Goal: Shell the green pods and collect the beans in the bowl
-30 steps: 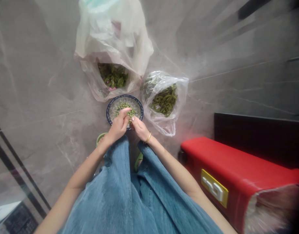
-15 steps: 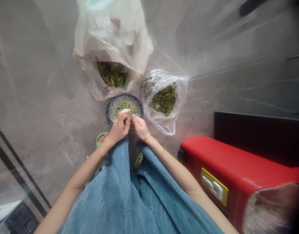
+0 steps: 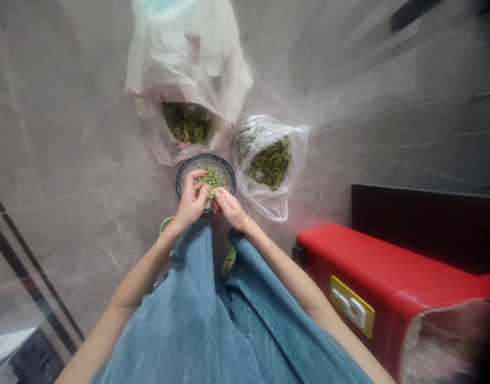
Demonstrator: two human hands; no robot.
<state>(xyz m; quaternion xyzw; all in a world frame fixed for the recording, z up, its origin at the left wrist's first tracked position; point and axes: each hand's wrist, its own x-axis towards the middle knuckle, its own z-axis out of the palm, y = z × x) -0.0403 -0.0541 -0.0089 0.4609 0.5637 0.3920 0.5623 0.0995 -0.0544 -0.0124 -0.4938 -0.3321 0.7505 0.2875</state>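
Where the hands meet: left hand [image 3: 192, 200] and right hand [image 3: 229, 208] both grasp, by the fingertips, what looks like a pale green pod [image 3: 213, 192], too small to make out fully.
Pod: over the near part of the plate, apparently being worked open, judging by the pinch.
Thumbs: the next move seems to call for a light press at the seam, with the grip kept above the plate.
Plate [image 3: 178, 184]: blue-rimmed, beneath and just beyond the grip, bearing loose green beans [image 3: 215, 177].
Clear bag [image 3: 279, 205]: beyond and right of the grip, open, with pods [image 3: 271, 165] inside.
White bag [image 3: 184, 58]: farther beyond the grip; its reddish mark is unreadable.
Red container [image 3: 360, 256]: well right of the grip; its yellow plaque [image 3: 352, 306] carries pale raised characters I cannot read surely.
Box [image 3: 13, 341]: well left of the grip and nearer the body; its faint reddish print is illegible.
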